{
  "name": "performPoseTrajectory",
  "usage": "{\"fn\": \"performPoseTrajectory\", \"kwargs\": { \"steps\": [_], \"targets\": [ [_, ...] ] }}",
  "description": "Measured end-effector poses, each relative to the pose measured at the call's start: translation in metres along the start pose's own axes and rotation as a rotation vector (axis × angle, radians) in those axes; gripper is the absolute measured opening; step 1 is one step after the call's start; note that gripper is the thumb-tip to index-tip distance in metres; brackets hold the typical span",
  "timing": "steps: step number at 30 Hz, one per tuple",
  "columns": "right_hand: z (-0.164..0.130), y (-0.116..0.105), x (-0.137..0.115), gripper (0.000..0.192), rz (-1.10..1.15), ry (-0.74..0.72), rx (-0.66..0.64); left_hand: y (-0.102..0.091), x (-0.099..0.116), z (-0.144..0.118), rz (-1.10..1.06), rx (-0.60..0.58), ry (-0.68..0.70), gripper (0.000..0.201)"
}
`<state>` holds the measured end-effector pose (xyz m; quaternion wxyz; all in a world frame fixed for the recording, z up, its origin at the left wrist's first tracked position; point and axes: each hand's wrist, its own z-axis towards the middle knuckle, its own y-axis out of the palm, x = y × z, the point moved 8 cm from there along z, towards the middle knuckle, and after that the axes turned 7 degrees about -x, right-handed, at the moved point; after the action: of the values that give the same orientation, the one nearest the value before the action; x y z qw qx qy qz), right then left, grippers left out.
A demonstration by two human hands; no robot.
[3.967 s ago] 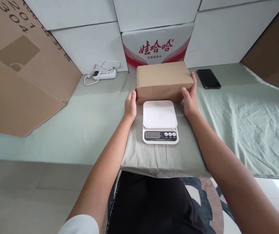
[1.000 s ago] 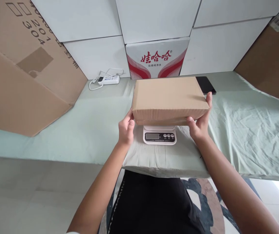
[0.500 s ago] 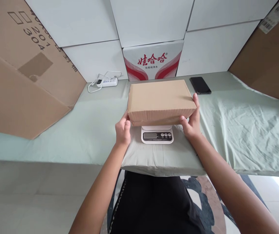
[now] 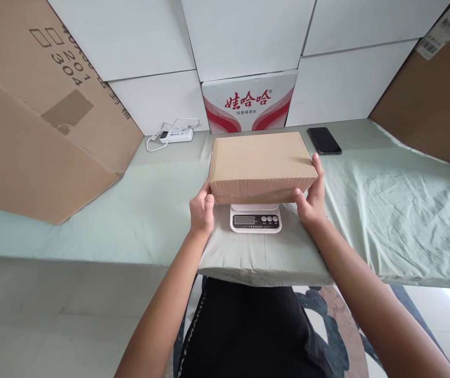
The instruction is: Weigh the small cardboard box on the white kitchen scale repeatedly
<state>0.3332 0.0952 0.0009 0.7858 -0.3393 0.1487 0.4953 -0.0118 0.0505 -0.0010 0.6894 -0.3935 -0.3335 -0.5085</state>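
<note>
A brown cardboard box [image 4: 262,157] is held between my two hands over a white digital kitchen scale [image 4: 255,222]. My left hand [image 4: 202,211] grips the box's near left corner, its fingers partly hidden behind the side. At the near right corner, my right hand [image 4: 312,197] has its thumb on the front face and its fingers along the right side. The scale's display and buttons show in front of the box, while its platform is mostly hidden underneath. Whether the box rests on the platform or hovers just above it, I cannot tell.
Behind the box stands a white and red printed carton [image 4: 250,101] against white panels. A black phone [image 4: 324,140] lies at the back right, a white power strip with a cable [image 4: 176,136] at the back left. Large cardboard sheets [image 4: 51,157] flank the cloth-covered table [image 4: 149,220].
The whole view has shifted slightly. Both hands keep the same hold on the box, which stays over the scale.
</note>
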Motion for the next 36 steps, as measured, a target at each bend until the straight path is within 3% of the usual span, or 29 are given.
{"fn": "performPoseTrajectory", "kwargs": {
  "steps": [6, 14, 19, 22, 25, 27, 30, 33, 36],
  "targets": [
    [0.001, -0.011, -0.002, 0.106, 0.049, -0.004, 0.149, -0.016, -0.014, 0.001, -0.191, 0.205, -0.088, 0.098],
    [0.002, -0.007, -0.009, 0.102, 0.029, 0.042, 0.010, 0.005, -0.005, 0.001, -0.208, -0.003, -0.108, 0.086],
    [0.005, -0.010, -0.023, 0.103, 0.064, 0.013, 0.034, 0.005, 0.010, 0.002, -0.164, -0.028, -0.044, 0.082],
    [0.026, -0.014, -0.038, 0.104, 0.061, -0.006, 0.058, -0.002, 0.027, 0.021, -0.167, -0.020, 0.010, 0.084],
    [0.062, -0.008, -0.043, 0.109, 0.146, -0.058, 0.042, -0.003, 0.034, 0.057, -0.189, -0.035, 0.052, 0.090],
    [0.085, 0.005, -0.030, 0.115, 0.210, -0.027, 0.009, 0.002, 0.026, 0.084, -0.215, -0.059, 0.064, 0.093],
    [0.102, 0.029, 0.006, 0.122, 0.182, 0.093, -0.024, 0.017, -0.007, 0.110, -0.261, -0.052, 0.009, 0.095],
    [0.099, 0.046, 0.044, 0.127, 0.180, 0.158, 0.015, 0.034, -0.040, 0.115, -0.282, -0.039, -0.059, 0.099],
    [0.089, 0.051, 0.072, 0.120, 0.222, 0.168, 0.091, 0.045, -0.056, 0.111, -0.297, -0.047, -0.078, 0.099]
  ]
}}
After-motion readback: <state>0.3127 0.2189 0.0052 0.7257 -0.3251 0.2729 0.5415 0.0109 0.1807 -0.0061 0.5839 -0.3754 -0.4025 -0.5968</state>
